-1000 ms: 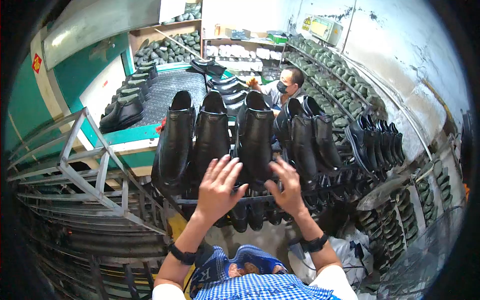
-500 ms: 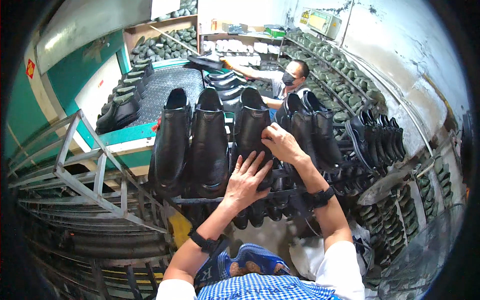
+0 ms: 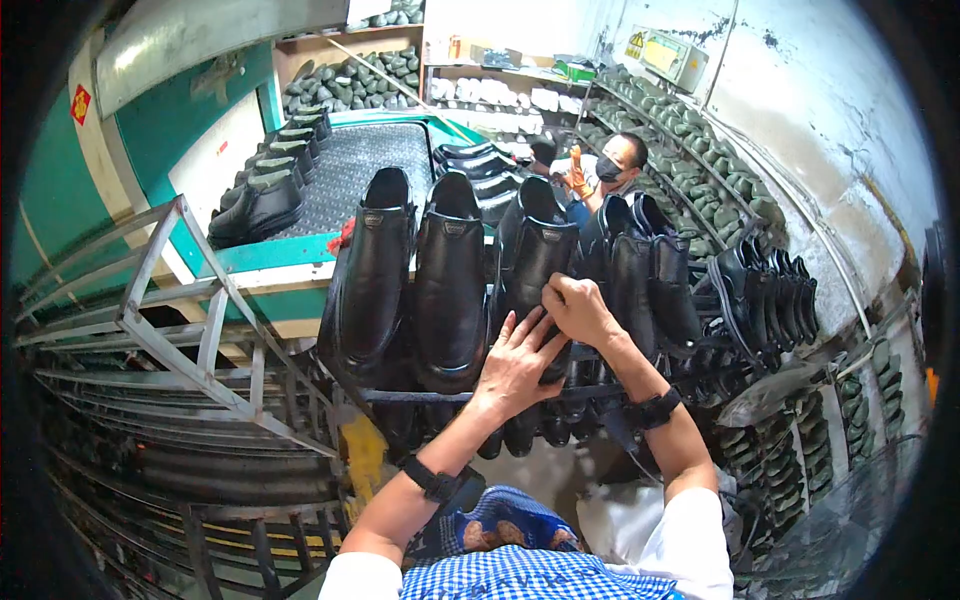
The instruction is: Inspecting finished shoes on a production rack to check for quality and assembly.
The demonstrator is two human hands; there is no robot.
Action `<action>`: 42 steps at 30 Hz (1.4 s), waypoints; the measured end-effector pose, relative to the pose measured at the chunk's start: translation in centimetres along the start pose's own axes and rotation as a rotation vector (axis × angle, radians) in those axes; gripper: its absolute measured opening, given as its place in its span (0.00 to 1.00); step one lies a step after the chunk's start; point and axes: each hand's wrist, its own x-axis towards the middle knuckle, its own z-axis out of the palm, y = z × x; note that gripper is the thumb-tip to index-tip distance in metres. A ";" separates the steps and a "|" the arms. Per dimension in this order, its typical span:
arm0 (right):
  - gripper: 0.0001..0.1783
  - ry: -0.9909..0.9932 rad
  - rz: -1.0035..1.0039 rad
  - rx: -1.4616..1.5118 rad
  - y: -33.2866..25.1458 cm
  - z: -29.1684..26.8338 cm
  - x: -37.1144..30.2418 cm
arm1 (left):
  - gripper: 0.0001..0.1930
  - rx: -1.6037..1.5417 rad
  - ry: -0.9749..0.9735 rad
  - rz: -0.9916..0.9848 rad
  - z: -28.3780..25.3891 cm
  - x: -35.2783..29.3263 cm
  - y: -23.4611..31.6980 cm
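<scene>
"Touching what?"
"A black slip-on loafer [image 3: 541, 252], third from left on the dark rack [image 3: 420, 397]."
"How?"
"With left hand [image 3: 518, 364] spread open across the toe, with right hand [image 3: 582, 312] curled against the upper; can't tell whether pinching anything."
"Changed since a second ago?"
"Yes: brought closer together, onto one shoe; formerly open and farther apart."

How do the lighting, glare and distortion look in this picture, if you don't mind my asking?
Head view, top: the white back wall is nearly washed out; head view, middle: soft glare shows on the black shoe under the left hand and right hand; head view, rim: the metal rack bends with the fisheye, and the corners fall to black.
</scene>
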 end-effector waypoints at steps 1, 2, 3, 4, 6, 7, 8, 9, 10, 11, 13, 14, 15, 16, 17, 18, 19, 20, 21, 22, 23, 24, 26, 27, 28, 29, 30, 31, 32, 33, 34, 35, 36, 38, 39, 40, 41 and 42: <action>0.09 0.029 0.058 0.041 -0.1 0.0 -0.1 | 0.36 -0.003 0.013 0.009 0.0 0.0 0.0; 0.09 0.031 0.034 0.049 -0.3 0.0 -0.3 | 0.37 0.001 0.021 0.015 0.1 0.0 0.0; 0.07 0.031 0.058 0.077 -0.5 -0.1 -0.4 | 0.38 0.007 0.010 0.010 0.1 0.0 0.0; 0.06 0.037 0.078 0.109 -0.7 -0.2 -0.4 | 0.38 0.006 0.030 0.017 0.1 0.0 0.0; 0.04 0.049 0.028 0.100 -0.9 -0.3 -0.3 | 0.34 0.018 0.028 0.016 0.0 0.0 0.0; 0.03 0.055 -0.011 0.101 -1.0 -0.3 -0.2 | 0.34 0.016 0.048 0.027 0.0 0.0 -0.1; 0.03 0.065 -0.022 0.092 -1.1 -0.3 -0.1 | 0.34 0.020 0.046 0.029 0.1 0.0 -0.1; 0.03 0.157 -0.151 0.017 -1.1 -0.1 0.0 | 0.33 0.023 0.031 0.024 0.1 0.0 -0.1; 0.04 0.245 -0.281 -0.064 -1.1 0.1 0.1 | 0.33 0.022 0.041 0.030 0.1 0.0 -0.1; 0.04 0.250 -0.279 -0.058 -1.1 0.3 0.3 | 0.33 0.020 0.038 0.027 0.1 0.0 -0.1; 0.02 0.269 -0.261 0.028 -1.2 0.9 0.4 | 0.33 0.019 0.035 0.026 0.2 0.0 -0.1; 0.02 0.267 -0.273 0.026 -1.2 1.1 0.3 | 0.33 0.022 0.033 0.023 0.2 0.0 -0.2; 0.03 0.209 -0.108 0.126 -1.4 1.2 0.1 | 0.34 0.025 0.010 0.007 0.2 0.0 -0.2; 0.04 0.127 0.110 0.211 -1.5 1.2 -0.2 | 0.34 0.025 0.032 0.018 0.2 0.0 -0.1; 0.04 0.150 0.057 0.226 -1.6 1.1 -0.4 | 0.34 0.022 0.021 0.008 0.2 0.0 -0.1; 0.05 0.107 0.152 0.367 -1.6 0.7 -0.7 | 0.35 0.017 -0.013 -0.014 0.1 0.0 0.0; 0.06 0.058 0.224 0.528 -1.5 0.2 -1.0 | 0.35 0.017 0.010 -0.002 0.0 0.0 0.0; 0.08 0.106 0.305 0.632 -1.3 -0.3 -1.2 | 0.37 0.010 0.022 0.000 0.0 0.1 0.1; 0.08 0.154 0.350 0.682 -1.0 -0.9 -1.3 | 0.38 -0.008 0.035 -0.001 0.0 0.1 0.2; 0.08 0.180 0.401 0.705 -0.7 -1.4 -1.3 | 0.38 -0.004 0.036 0.001 -0.1 0.1 0.3; 0.08 0.213 0.432 0.746 -0.4 -1.7 -1.3 | 0.39 -0.010 0.035 -0.004 -0.1 0.1 0.3; 0.09 0.209 0.467 0.745 -0.2 -2.0 -1.2 | 0.40 -0.018 0.041 -0.008 -0.2 0.1 0.3; 0.10 0.163 0.433 0.728 -0.1 -1.9 -1.1 | 0.40 -0.010 0.035 -0.005 -0.2 0.1 0.4; 0.10 0.125 0.491 0.707 -0.3 -1.7 -1.1 | 0.40 -0.004 0.025 -0.016 -0.2 0.1 0.4; 0.12 0.111 0.344 0.253 -0.4 -1.4 -0.9 | 0.40 -0.005 0.037 -0.005 -0.2 0.1 0.4; 0.18 0.187 0.247 0.181 -0.8 -1.0 -0.9 | 0.39 -0.011 0.040 -0.008 -0.2 0.1 0.4; 0.22 0.129 0.263 0.004 -1.1 -0.8 -0.8 | 0.39 -0.020 0.038 -0.015 -0.2 0.1 0.4; 0.27 0.079 0.278 -0.173 -1.3 -0.6 -0.5 | 0.39 -0.018 0.038 -0.005 -0.1 0.1 0.3; 0.29 0.116 0.208 -0.357 -1.6 -0.1 -0.1 | 0.38 -0.016 0.035 -0.011 -0.1 0.1 0.3; 0.27 0.055 0.190 -0.493 -1.7 0.1 0.4 | 0.37 -0.013 0.018 -0.025 0.0 0.1 0.3; 0.26 -0.036 0.210 -0.490 -1.7 0.2 0.9 | 0.35 -0.007 0.021 -0.028 0.0 0.1 0.2; 0.24 -0.112 0.214 -0.483 -1.6 0.2 1.3 | 0.35 -0.005 0.031 -0.021 0.0 0.1 0.2; 0.24 -0.129 0.229 -0.486 -1.5 0.2 1.5 | 0.36 -0.004 0.033 -0.016 0.0 0.1 0.2; 0.18 -0.144 0.098 -0.362 -1.1 0.1 1.6 | 0.36 -0.003 0.036 -0.011 0.1 0.1 0.2; 0.18 -0.144 0.098 -0.363 -0.8 -0.1 1.4 | 0.37 -0.009 0.043 -0.017 0.1 0.1 0.3; 0.15 -0.105 0.060 -0.164 -0.6 -0.4 1.1 | 0.39 -0.019 0.038 -0.033 0.1 0.1 0.3; 0.11 -0.068 0.020 0.035 -0.4 -0.6 0.7 | 0.39 -0.016 0.058 -0.029 0.0 0.1 0.4; 0.08 -0.065 0.224 0.273 -0.4 -0.6 0.4 | 0.40 -0.019 0.054 -0.028 0.0 0.1 0.4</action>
